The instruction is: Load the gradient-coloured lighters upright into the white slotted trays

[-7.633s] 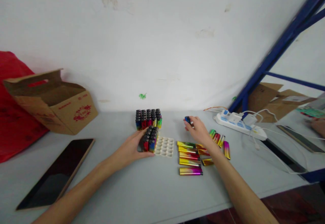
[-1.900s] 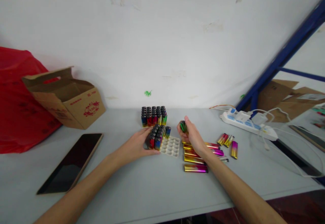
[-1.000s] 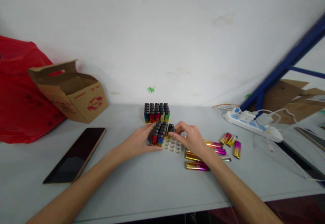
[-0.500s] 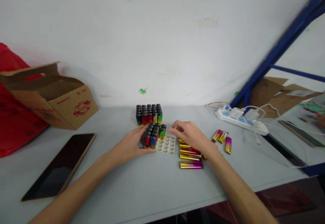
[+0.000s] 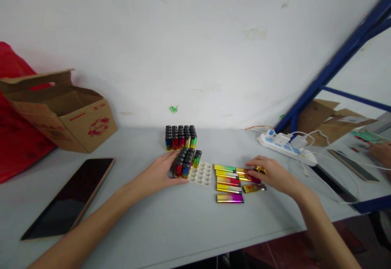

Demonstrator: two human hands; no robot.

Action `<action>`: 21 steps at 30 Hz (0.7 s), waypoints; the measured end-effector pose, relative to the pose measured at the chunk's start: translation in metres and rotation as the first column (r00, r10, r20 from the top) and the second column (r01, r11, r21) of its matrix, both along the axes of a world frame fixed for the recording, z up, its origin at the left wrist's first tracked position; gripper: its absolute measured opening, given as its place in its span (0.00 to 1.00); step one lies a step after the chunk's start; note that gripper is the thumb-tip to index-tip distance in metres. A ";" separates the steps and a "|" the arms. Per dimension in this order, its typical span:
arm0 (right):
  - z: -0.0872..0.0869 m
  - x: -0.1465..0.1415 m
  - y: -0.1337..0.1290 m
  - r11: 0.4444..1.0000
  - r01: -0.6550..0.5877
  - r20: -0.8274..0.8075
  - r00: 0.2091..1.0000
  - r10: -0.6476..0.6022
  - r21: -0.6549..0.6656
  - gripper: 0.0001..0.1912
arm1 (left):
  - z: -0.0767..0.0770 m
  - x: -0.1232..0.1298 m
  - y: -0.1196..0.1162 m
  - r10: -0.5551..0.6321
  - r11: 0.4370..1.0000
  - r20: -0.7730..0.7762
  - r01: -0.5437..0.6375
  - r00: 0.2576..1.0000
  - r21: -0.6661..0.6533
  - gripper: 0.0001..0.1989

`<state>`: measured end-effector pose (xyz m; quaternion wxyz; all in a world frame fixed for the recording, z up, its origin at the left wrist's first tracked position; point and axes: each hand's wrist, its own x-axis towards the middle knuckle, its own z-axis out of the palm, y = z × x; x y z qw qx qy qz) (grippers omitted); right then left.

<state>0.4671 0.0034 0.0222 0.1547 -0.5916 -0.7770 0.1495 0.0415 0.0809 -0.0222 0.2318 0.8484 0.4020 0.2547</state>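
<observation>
My left hand (image 5: 163, 169) curves round the left side of a cluster of upright lighters (image 5: 185, 163) with black tops, its thumb along the front. They stand in the left part of a pale tray (image 5: 204, 174), whose round sockets are bare on the right. Over loose lighters right of the tray is my right hand (image 5: 269, 171), its fingers arched and apart. Gold foil (image 5: 259, 169) shows in the gap between thumb and fingers; the palm hides what lies beneath. A row of gold lighters (image 5: 228, 181) lies flat between tray and hand, one with a purple end (image 5: 230, 198) nearest me.
Behind the tray stands a block of upright lighters (image 5: 181, 138). A tablet (image 5: 70, 197) and an open carton (image 5: 85, 124) are at left, beside a red bag (image 5: 15, 147). At right are a power strip (image 5: 285, 149) with cables, a blue frame (image 5: 336, 65) and another person's hand (image 5: 381, 153).
My right hand has moved right, from beside the tray to over the loose lighters, uncovering more of the flat row. My left hand stays at the cluster. The view has shifted slightly.
</observation>
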 end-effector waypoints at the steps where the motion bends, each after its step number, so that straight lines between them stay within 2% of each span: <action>1: 0.001 0.001 -0.001 1.000 -0.017 0.005 1.000 0.017 -0.012 0.12 | 0.000 0.000 0.000 -0.004 1.000 0.002 0.004 1.000 0.005 0.46; 4: 0.002 0.001 0.000 0.999 -0.042 0.013 0.999 0.042 -0.027 0.12 | -0.001 -0.001 0.000 -0.022 1.000 -0.001 0.022 1.000 0.022 0.46; 8: -0.002 -0.005 0.008 0.999 0.040 -0.039 0.998 -0.039 0.013 0.12 | 0.000 -0.001 0.000 -0.017 1.000 -0.027 0.017 0.999 0.007 0.47; 12: -0.004 -0.018 0.027 0.986 0.114 -0.217 0.972 -0.086 0.124 0.16 | -0.001 0.000 -0.001 -0.021 1.000 -0.003 0.021 1.000 0.013 0.46; 14: 0.000 -0.031 0.040 0.978 0.147 -0.382 0.921 -0.080 0.148 0.20 | -0.002 0.000 -0.001 -0.017 1.000 0.005 0.017 1.000 0.020 0.45; 16: 0.005 -0.050 0.055 0.980 0.171 -0.625 0.777 -0.072 0.100 0.22 | -0.002 -0.001 -0.001 -0.018 1.000 0.004 0.017 1.000 0.024 0.46; 17: 0.007 -0.061 0.062 0.983 0.175 -0.751 0.656 -0.074 0.057 0.23 | -0.003 -0.001 -0.001 -0.021 0.999 0.003 0.021 1.000 0.025 0.46; 19: 0.012 -0.085 0.073 0.990 0.139 -0.928 0.365 -0.073 -0.024 0.22 | -0.003 -0.002 -0.001 -0.030 0.999 0.005 0.030 1.000 0.027 0.46; 21: 0.014 -0.108 0.079 0.995 0.081 -0.983 0.165 -0.074 -0.062 0.22 | -0.003 -0.003 0.000 -0.036 0.999 0.003 0.036 0.999 0.029 0.46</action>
